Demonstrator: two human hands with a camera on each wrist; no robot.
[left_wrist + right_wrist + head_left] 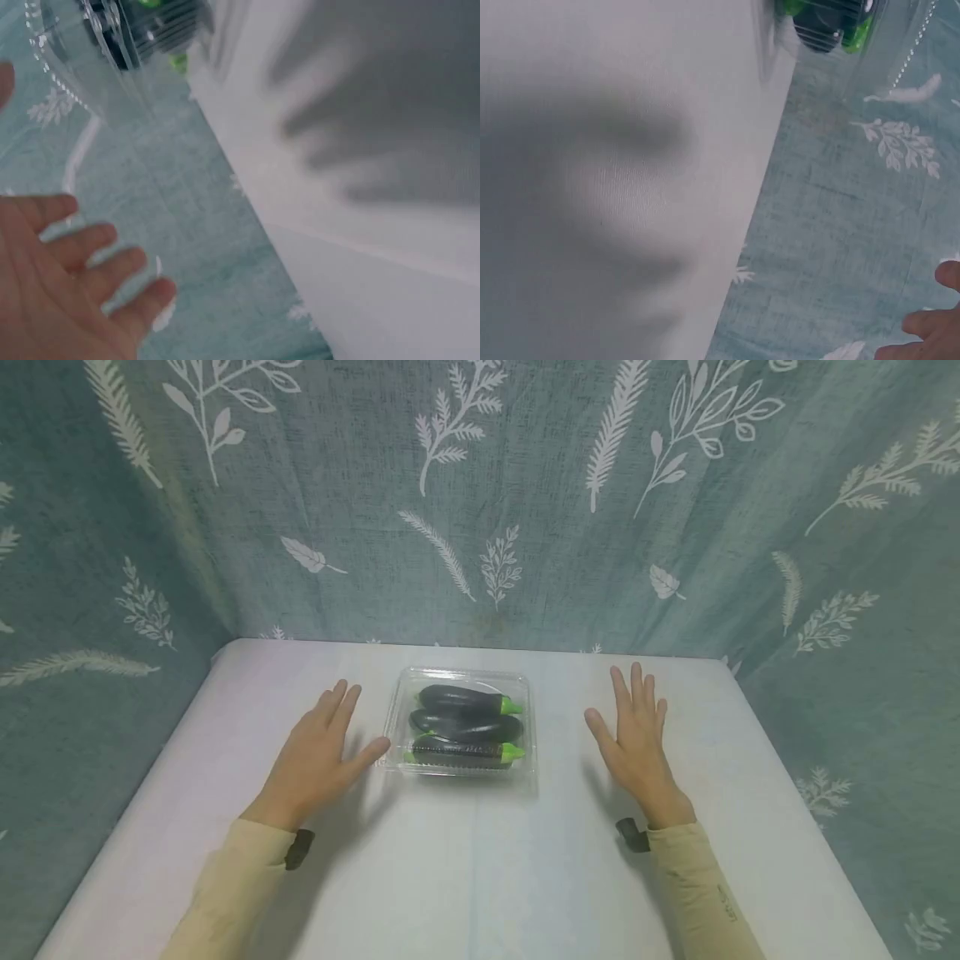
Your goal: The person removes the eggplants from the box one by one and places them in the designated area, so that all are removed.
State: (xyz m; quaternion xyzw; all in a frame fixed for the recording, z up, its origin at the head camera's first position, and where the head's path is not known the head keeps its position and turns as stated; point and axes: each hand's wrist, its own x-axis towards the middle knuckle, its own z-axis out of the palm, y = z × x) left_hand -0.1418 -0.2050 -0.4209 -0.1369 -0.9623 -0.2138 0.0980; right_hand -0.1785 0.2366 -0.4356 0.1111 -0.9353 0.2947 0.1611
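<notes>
A clear plastic container (465,675) is sitting on the white table (465,868), around the middle from left to right and toward the far edge. Three dark eggplants are lying crosswise inside it: a far one (459,700), a middle one (476,727) and a near one (453,756). The far and near ones are showing bright green caps at their right ends.

The left hand (315,760) is hovering left of the container, its fingers loosely extended and its thumb pointing right, just beside the container's near left corner — the head view is not making clear whether the two are touching. The right hand (639,760) is hovering to the right, farther from the container, its fingers straight and spreading apart, its thumb angling left. Both hands are casting soft shadows on the tabletop.

Beige sleeves (232,885) are covering both forearms, and a small dark device (299,850) is sitting at the inner side of the left wrist, a similar one (632,835) at the right. Beyond the table a grey-green curtain (480,568) is hanging — white leaves and sprigs are patterning it.
</notes>
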